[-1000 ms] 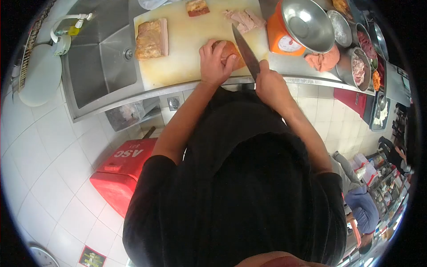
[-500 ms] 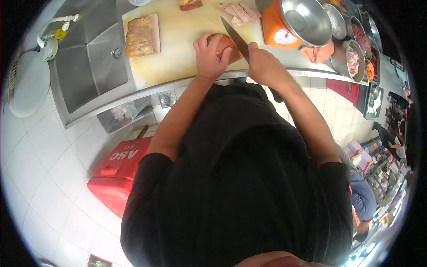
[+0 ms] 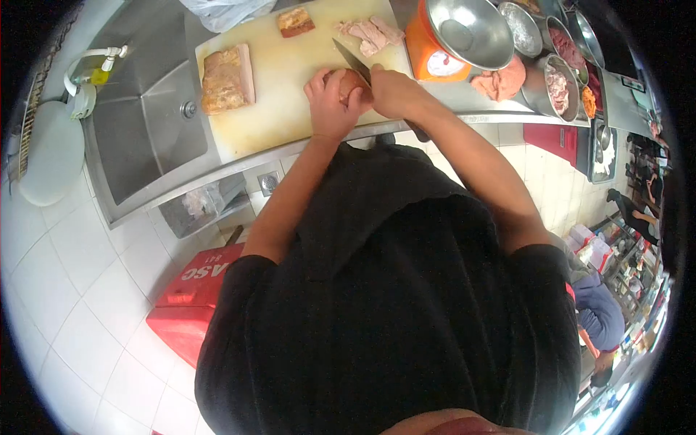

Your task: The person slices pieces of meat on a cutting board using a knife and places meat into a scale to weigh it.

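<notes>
My left hand (image 3: 333, 109) is curled over a reddish-brown piece of meat (image 3: 349, 85) near the front edge of the pale cutting board (image 3: 279, 119). A large knife (image 3: 352, 61) is in my right hand (image 3: 391, 90), its blade slanting up and left along the right side of that piece. A big browned slab of meat (image 3: 223, 81) lies at the board's left. Farther back sit a small browned chunk (image 3: 296, 23) and, to its right, a pile of pale pink slices (image 3: 370, 35).
Right of the board stands an orange scale (image 3: 428, 54) with a steel bowl (image 3: 471, 29) on top. Pinkish meat (image 3: 500, 80) lies beside it, with several metal bowls beyond. A sink (image 3: 148, 130) is at left. Another person (image 3: 600, 312) is at lower right.
The view has shifted, so the board and scale appear farther left. More of a plastic bag shows at the back. Both hands stay on the meat and knife, with the blade still beside the piece.
</notes>
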A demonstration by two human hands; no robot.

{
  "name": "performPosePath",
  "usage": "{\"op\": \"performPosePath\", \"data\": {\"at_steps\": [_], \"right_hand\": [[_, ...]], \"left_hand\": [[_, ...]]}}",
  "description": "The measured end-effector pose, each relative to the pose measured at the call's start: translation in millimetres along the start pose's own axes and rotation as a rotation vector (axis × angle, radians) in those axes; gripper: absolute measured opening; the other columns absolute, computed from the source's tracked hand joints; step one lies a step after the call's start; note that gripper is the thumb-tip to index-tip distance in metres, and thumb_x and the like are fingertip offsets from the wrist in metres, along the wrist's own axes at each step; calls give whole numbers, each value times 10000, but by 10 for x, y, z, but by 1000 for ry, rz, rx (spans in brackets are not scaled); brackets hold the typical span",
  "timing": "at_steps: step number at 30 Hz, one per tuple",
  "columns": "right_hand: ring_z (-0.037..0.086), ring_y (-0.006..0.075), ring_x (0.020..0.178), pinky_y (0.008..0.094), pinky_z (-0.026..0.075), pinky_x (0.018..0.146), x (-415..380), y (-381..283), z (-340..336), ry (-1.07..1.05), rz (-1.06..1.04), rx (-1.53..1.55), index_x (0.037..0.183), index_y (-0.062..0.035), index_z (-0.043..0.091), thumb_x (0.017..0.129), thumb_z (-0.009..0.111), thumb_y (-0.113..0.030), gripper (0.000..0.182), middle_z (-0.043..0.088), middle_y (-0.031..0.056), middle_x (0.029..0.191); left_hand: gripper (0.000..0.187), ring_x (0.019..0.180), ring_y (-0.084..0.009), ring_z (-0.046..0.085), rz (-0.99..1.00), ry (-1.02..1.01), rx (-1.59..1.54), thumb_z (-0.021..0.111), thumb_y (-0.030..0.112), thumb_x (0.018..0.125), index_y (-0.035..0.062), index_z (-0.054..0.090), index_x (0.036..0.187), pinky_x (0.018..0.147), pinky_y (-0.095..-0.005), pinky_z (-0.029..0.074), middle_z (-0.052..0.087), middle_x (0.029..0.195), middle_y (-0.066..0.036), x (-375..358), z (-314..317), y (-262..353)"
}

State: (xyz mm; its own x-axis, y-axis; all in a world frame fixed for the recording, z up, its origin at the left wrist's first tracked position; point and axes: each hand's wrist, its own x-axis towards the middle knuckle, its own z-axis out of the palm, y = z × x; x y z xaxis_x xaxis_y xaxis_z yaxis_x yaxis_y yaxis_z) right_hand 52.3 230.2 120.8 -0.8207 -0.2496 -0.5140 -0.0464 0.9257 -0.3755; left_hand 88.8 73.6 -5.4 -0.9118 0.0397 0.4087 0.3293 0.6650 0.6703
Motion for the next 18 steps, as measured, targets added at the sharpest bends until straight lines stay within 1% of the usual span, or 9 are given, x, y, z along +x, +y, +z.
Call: {"op": "performPosePath", "data": {"at_steps": [3,6,7,10,13,16,18], "right_hand": [[680,480,1031,547,533,871,-386,64,-60,-87,48,1,1132,76,511,875,556,-17,277,685,351,1020],[681,484,1021,560,527,878,-564,155,37,-51,22,8,1147,68,505,880,537,-9,280,684,350,1021],[687,468,1052,539,543,909,-463,152,101,-53,76,3,1178,73,507,840,632,-19,372,696,322,1065],[679,474,1067,538,536,925,-278,88,141,-55,81,14,1178,70,506,857,612,-28,352,695,325,1062],[675,476,1077,540,531,936,-366,110,121,-60,93,33,1176,64,504,868,600,-29,337,694,326,1063],[677,474,1073,542,534,929,-562,125,20,-159,95,7,1172,57,503,880,584,-33,316,695,325,1062],[677,473,1075,540,535,929,-473,218,208,-113,103,49,1169,54,500,875,587,-22,316,694,322,1067]], "left_hand": [[478,1185,-437,468,16,20,-26,770,236,831,36,633,1242,1028,-543,397,515,1281,-242,12,6,-19],[491,1191,-444,465,18,21,-35,766,251,837,32,626,1253,1029,-546,395,510,1291,-245,-14,39,-48],[495,1193,-447,464,28,18,-36,765,257,839,31,623,1256,1030,-548,394,508,1296,-245,-19,49,-50],[499,1201,-445,466,22,20,-7,758,272,845,23,623,1256,1030,-551,390,505,1305,-247,23,43,-101],[493,1203,-443,469,46,5,-20,750,275,851,18,626,1253,1035,-553,387,505,1308,-252,29,18,-122],[488,1200,-446,472,49,12,-27,745,272,853,18,632,1254,1039,-549,387,506,1308,-260,26,39,-134],[490,1201,-449,470,34,-12,-35,741,276,856,20,635,1259,1042,-548,387,504,1312,-264,15,38,-122]]}}
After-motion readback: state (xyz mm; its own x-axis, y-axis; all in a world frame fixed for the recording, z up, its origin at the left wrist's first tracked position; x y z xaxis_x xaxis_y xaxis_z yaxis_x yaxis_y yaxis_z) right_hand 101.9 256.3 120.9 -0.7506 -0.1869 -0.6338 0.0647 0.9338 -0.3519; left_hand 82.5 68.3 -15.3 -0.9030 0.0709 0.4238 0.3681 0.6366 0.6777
